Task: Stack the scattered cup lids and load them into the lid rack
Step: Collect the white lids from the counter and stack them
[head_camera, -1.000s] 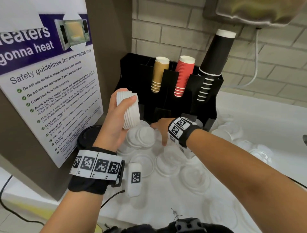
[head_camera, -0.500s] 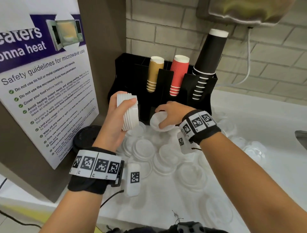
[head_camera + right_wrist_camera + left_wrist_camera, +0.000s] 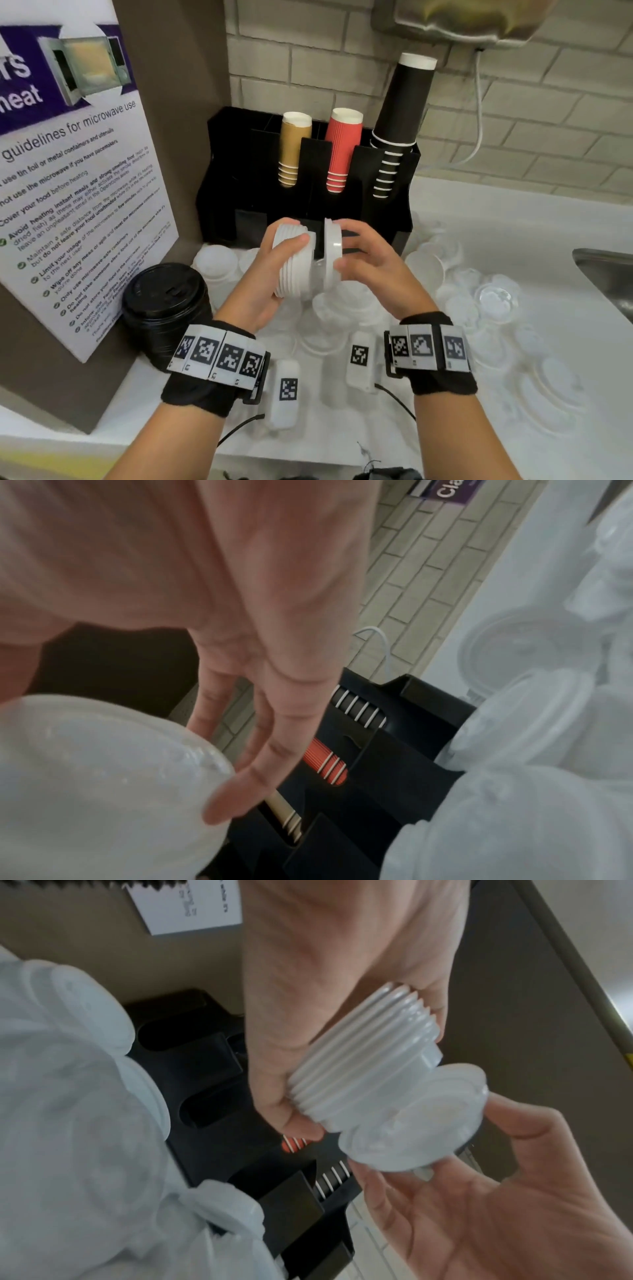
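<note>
Single lid (image 3: 333, 253) between right fingers (image 3: 346, 226), touching left-held stack (image 3: 291, 263).

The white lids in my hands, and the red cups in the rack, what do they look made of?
Stack of white lids: likely thin moulded plastic, smooth and semi-matte, with crisp nested rims. Single lid: the same, slightly translucent in the left wrist view. Red cups: apparently ribbed paper, matte, with white rolled rims.

Premises appear to be a shared staff pantry or self-service drinks corner. Evidence: a printed notice (image 3: 68, 192) headed with microwave safety guidelines, a black rack (image 3: 308, 192) holding sleeves of paper cups (image 3: 342, 147) in tan, red and black, and disposable lids (image 3: 486, 301) strewn over a white counter (image 3: 513, 226). A brick-pattern tiled wall (image 3: 548, 113) stands behind, and a steel sink (image 3: 609, 274) edge shows at right.
</note>
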A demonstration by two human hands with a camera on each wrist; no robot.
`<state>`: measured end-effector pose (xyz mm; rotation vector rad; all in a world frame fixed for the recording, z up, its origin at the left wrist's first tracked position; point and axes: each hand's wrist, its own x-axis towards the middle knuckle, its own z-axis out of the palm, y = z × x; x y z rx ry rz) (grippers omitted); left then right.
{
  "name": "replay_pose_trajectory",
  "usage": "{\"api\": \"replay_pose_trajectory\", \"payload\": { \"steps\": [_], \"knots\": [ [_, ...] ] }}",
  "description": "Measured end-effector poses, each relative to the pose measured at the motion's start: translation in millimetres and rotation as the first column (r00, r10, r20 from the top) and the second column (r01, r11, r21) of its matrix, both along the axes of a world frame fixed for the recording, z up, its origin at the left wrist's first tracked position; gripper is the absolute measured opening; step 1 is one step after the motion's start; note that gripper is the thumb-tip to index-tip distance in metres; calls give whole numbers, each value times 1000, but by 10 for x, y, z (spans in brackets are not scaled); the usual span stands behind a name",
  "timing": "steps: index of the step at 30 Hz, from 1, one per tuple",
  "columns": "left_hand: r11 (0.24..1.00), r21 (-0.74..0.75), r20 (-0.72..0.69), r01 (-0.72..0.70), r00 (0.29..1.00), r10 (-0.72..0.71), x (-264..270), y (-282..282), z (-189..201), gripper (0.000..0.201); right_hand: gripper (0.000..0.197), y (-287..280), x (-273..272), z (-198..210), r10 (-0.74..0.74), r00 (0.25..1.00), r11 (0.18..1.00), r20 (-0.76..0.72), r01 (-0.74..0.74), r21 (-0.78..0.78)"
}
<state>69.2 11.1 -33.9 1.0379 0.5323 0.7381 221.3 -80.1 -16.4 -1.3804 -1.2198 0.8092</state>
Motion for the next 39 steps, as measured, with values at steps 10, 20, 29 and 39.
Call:
{"api": "replay_pose_trajectory", "payload": {
  "steps": [10,20,29,39],
  "knots": [
    [997,28,-27,75,997,-74,66,-125,20,43,63,-118,-40,-6,46,995,999,86,-47,15],
    [1000,-1,7,4,1000,-4,77,-187,23,47,63,-69,-91,-68,49,997,997,55,-52,58],
    [981,10,7,-192,981,192,-104,71,35,41,38,179,53,-17,142,825,952,546,38,-305],
    [978,38,36,-207,978,205,-231,213,119,42,15,444,-117,-55,405,473,844,782,135,-519]
  ]
}}
